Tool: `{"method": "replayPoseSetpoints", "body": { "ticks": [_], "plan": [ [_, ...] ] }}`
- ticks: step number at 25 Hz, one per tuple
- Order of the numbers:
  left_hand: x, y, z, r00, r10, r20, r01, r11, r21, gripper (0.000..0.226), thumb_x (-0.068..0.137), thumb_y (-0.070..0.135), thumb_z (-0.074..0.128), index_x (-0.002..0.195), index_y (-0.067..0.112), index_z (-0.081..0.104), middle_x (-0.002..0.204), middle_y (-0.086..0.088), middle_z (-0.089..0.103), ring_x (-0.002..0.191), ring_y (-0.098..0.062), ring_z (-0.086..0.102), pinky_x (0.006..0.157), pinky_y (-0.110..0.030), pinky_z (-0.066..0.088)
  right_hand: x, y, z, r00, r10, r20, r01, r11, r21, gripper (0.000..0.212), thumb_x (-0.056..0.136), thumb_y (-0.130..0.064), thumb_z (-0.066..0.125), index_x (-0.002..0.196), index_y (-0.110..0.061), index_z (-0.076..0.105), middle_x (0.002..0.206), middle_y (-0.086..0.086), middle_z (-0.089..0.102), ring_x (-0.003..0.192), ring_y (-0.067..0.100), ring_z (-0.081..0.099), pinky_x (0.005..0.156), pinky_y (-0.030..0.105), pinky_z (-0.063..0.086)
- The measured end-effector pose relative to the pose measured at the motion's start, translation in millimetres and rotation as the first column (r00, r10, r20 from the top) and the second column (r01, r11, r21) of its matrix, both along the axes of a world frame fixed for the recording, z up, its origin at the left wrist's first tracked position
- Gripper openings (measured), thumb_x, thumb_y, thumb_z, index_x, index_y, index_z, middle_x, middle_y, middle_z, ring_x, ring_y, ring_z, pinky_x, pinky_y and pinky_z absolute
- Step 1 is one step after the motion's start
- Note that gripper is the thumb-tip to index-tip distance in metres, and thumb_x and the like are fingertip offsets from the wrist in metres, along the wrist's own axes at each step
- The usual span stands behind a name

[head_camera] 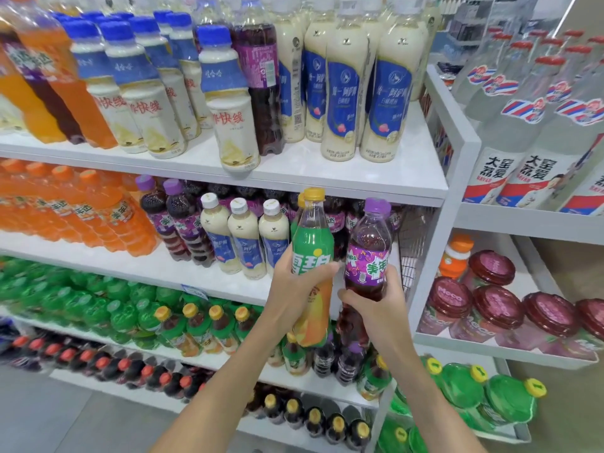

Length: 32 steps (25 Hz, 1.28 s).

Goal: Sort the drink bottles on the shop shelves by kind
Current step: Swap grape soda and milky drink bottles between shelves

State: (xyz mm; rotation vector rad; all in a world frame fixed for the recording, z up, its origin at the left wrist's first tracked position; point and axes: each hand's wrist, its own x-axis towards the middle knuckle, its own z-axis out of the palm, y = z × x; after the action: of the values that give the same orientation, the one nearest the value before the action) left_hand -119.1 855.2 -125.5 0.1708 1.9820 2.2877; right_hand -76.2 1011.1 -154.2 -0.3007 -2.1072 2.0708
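Observation:
My left hand grips a yellow-capped bottle with a green label, and a second yellow cap shows just behind it. To its right, my right hand grips a purple grape soda bottle by its lower half. Both bottles are upright in front of the right end of the second shelf. On that shelf stand orange soda bottles, purple grape bottles and cream milk-tea bottles with blue labels.
The top shelf holds orange, blue-capped white, purple and cream bottles. Lower shelves carry green bottles, yellow-capped tea bottles and dark cola bottles. A side rack at right holds clear glass bottles, lidded cups and green bottles.

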Motion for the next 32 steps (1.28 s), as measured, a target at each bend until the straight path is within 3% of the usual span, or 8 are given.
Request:
{"method": "replayPoseSetpoints", "body": {
  "ticks": [4, 9, 12, 15, 18, 23, 26, 32],
  "plan": [
    [-10.9, -17.4, 6.1, 1.0, -0.031, 0.008, 0.031, 0.999, -0.014, 0.028, 0.087, 0.001, 0.077, 0.106, 0.019, 0.065, 0.081, 0.013, 0.075, 0.076, -0.004, 0.07, 0.066, -0.019, 0.056, -12.1, -25.6, -10.6, 0.995, -0.098, -0.032, 0.099, 0.995, 0.022, 0.054, 0.071, 0.0, 0.086, 0.113, -0.023, 0.059, 0.091, -0.005, 0.073, 0.08, 0.012, 0.07, 0.066, 0.023, 0.056],
    [-28.5, -45.4, 6.4, 0.996, -0.083, -0.025, 0.083, 0.996, 0.013, 0.032, 0.08, 0.014, 0.083, 0.108, 0.021, 0.068, 0.091, 0.006, 0.076, 0.084, -0.012, 0.072, 0.075, -0.028, 0.059, -38.0, -51.1, -29.6, 0.952, -0.299, -0.069, 0.307, 0.931, 0.198, 0.056, 0.066, -0.021, 0.087, 0.114, -0.03, 0.06, 0.103, 0.001, 0.067, 0.091, 0.015, 0.067, 0.075, 0.031, 0.055],
    [-35.4, -56.8, 5.5, 0.994, -0.111, -0.021, 0.111, 0.993, 0.028, 0.034, 0.075, 0.022, 0.08, 0.108, 0.023, 0.069, 0.093, 0.004, 0.076, 0.086, -0.014, 0.072, 0.076, -0.028, 0.06, -48.5, -60.2, -39.4, 0.924, -0.379, -0.058, 0.379, 0.88, 0.288, 0.059, 0.067, -0.02, 0.088, 0.118, -0.028, 0.06, 0.106, 0.001, 0.066, 0.092, 0.014, 0.066, 0.071, 0.022, 0.049],
    [-41.2, -62.9, 5.9, 0.988, -0.153, -0.026, 0.154, 0.988, 0.025, 0.031, 0.081, 0.012, 0.082, 0.108, 0.021, 0.069, 0.092, 0.005, 0.076, 0.086, -0.013, 0.072, 0.077, -0.027, 0.06, -53.2, -65.4, -39.9, 0.908, -0.418, -0.044, 0.406, 0.845, 0.347, 0.053, 0.068, -0.016, 0.088, 0.11, -0.029, 0.059, 0.096, -0.004, 0.068, 0.083, 0.008, 0.064, 0.06, 0.012, 0.039],
    [-44.8, -63.5, 6.0, 0.983, -0.184, -0.014, 0.184, 0.983, 0.002, 0.028, 0.088, 0.003, 0.077, 0.108, 0.02, 0.069, 0.092, 0.005, 0.077, 0.087, -0.013, 0.073, 0.075, -0.025, 0.06, -59.7, -67.0, -41.7, 0.905, -0.423, -0.038, 0.409, 0.844, 0.346, 0.049, 0.07, -0.014, 0.088, 0.108, -0.026, 0.059, 0.091, -0.008, 0.069, 0.082, 0.011, 0.065, 0.058, 0.014, 0.039],
    [-45.0, -59.9, 2.6, 0.985, -0.174, 0.01, 0.174, 0.984, 0.026, 0.034, 0.076, 0.019, 0.082, 0.107, 0.028, 0.07, 0.1, 0.003, 0.079, 0.094, -0.017, 0.075, 0.08, -0.029, 0.062, -67.0, -70.3, -53.5, 0.893, -0.441, -0.09, 0.443, 0.822, 0.359, 0.054, 0.075, -0.022, 0.089, 0.12, -0.025, 0.06, 0.105, -0.007, 0.069, 0.098, 0.015, 0.066, 0.079, 0.032, 0.056],
    [-43.5, -59.9, -1.6, 0.987, -0.157, 0.017, 0.157, 0.987, 0.03, 0.035, 0.073, 0.023, 0.081, 0.106, 0.029, 0.071, 0.103, -0.002, 0.078, 0.098, -0.024, 0.075, 0.084, -0.037, 0.062, -67.5, -70.1, -59.2, 0.893, -0.442, -0.087, 0.436, 0.801, 0.411, 0.064, 0.076, -0.027, 0.089, 0.131, -0.024, 0.058, 0.121, -0.004, 0.064, 0.114, 0.016, 0.059, 0.095, 0.039, 0.054],
    [-39.5, -59.5, -5.8, 0.991, -0.134, 0.024, 0.134, 0.991, 0.024, 0.041, 0.074, 0.025, 0.08, 0.113, 0.022, 0.069, 0.101, 0.001, 0.078, 0.094, -0.02, 0.075, 0.08, -0.034, 0.062, -54.7, -68.1, -66.2, 0.905, -0.423, -0.032, 0.391, 0.803, 0.45, 0.059, 0.085, -0.029, 0.081, 0.137, -0.021, 0.053, 0.123, -0.002, 0.059, 0.114, 0.016, 0.058, 0.095, 0.036, 0.051]
  ]
}}
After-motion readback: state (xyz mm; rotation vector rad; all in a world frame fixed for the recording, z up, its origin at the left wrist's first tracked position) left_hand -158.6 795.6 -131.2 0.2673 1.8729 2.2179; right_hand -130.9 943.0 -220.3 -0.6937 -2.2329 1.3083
